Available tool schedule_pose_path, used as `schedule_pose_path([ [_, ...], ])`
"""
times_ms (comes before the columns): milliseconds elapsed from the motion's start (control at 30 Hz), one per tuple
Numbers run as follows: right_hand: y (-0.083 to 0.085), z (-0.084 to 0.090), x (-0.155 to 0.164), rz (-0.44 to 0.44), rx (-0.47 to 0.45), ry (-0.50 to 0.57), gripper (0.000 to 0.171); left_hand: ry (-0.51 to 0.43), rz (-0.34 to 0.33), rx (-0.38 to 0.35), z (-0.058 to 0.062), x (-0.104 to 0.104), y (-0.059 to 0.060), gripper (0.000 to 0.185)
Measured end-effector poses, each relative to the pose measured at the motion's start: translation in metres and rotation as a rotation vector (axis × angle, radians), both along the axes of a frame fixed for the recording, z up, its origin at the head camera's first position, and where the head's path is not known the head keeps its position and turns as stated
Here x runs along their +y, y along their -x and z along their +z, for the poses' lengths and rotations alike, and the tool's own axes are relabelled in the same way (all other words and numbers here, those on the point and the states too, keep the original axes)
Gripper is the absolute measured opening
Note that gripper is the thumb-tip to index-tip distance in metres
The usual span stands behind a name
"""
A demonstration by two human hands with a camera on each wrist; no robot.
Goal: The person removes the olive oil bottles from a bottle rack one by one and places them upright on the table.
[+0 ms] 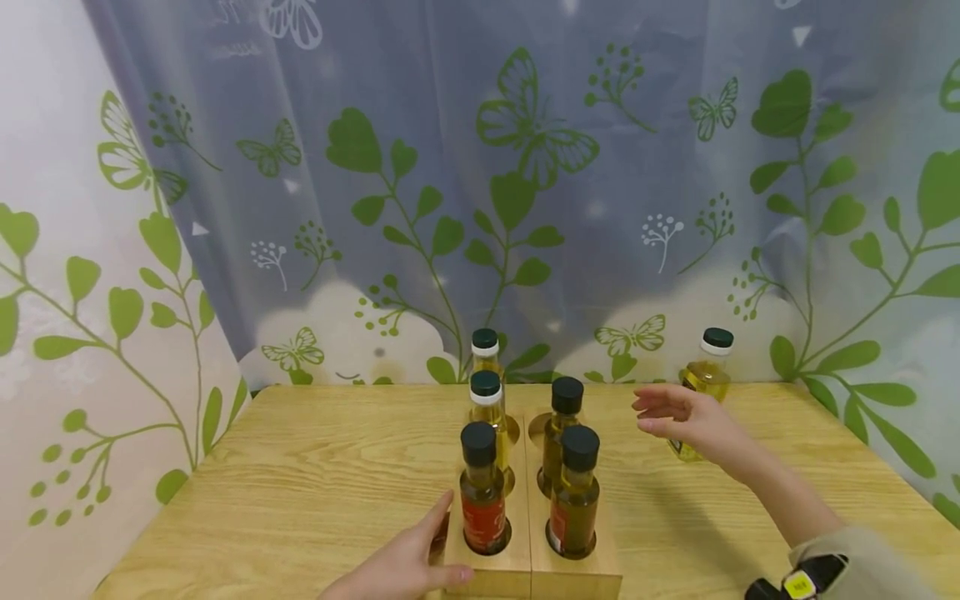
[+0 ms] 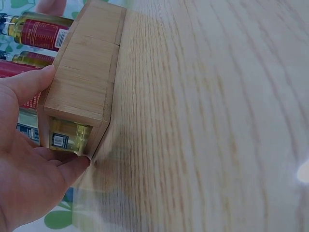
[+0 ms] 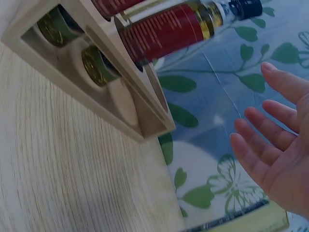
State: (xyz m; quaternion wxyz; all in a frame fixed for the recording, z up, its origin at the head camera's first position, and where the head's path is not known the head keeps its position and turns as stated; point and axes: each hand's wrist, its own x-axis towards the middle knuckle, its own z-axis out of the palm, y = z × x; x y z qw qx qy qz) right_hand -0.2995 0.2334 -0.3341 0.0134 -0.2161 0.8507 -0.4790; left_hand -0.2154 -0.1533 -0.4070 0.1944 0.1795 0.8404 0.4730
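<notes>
My left hand [image 1: 397,567] grips the near left corner of a wooden bottle rack [image 1: 573,582], thumb on one face and fingers round the side in the left wrist view. Dark-capped bottles stand in its round holes: a red-labelled one [image 1: 483,521] at front left, another [image 1: 576,508] at front right and a third [image 1: 553,442] behind it. Two oil bottles with green-and-white caps, a nearer one [image 1: 487,400] and a farther one [image 1: 486,354], fill the left row. My right hand [image 1: 701,425] hangs with fingers extended, holding nothing, overlapping a clear oil bottle [image 1: 708,379] on the right.
The rack stands on a wood-grain table [image 1: 337,467]. Behind the table hangs a blue-grey curtain [image 1: 420,83] with green leaves and butterflies; patterned panels flank both sides. A black wrist device [image 1: 813,577] sits at the right sleeve.
</notes>
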Motion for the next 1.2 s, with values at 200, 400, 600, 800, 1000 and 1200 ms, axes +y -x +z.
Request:
schedule_pose_path([
  [200, 0.003, -0.001, -0.024, 0.101, -0.006, 0.028, 0.055, -0.006, 0.006, -0.006, 0.003, 0.001, 0.0, 0.098],
  [400, 0.004, -0.007, -0.042, 0.181, 0.002, 0.014, 0.058, -0.007, 0.01, -0.001, 0.001, -0.002, 0.003, 0.101],
  [600, 0.006, -0.016, -0.059, 0.192, -0.007, -0.026, 0.057, 0.027, -0.007, 0.0, -0.004, -0.004, 0.005, 0.101],
  [800, 0.005, -0.024, -0.073, 0.188, 0.017, -0.06, 0.054, 0.003, -0.011, 0.014, -0.004, -0.002, -0.001, 0.095],
  [1000, 0.004, -0.026, -0.078, 0.195, 0.036, -0.039, 0.045, -0.023, -0.011, -0.01, -0.004, -0.001, -0.001, 0.095],
  [1200, 0.005, -0.024, -0.077, 0.184, 0.031, -0.03, 0.04, -0.01, -0.014, 0.009, -0.001, 0.0, 0.001, 0.096],
])
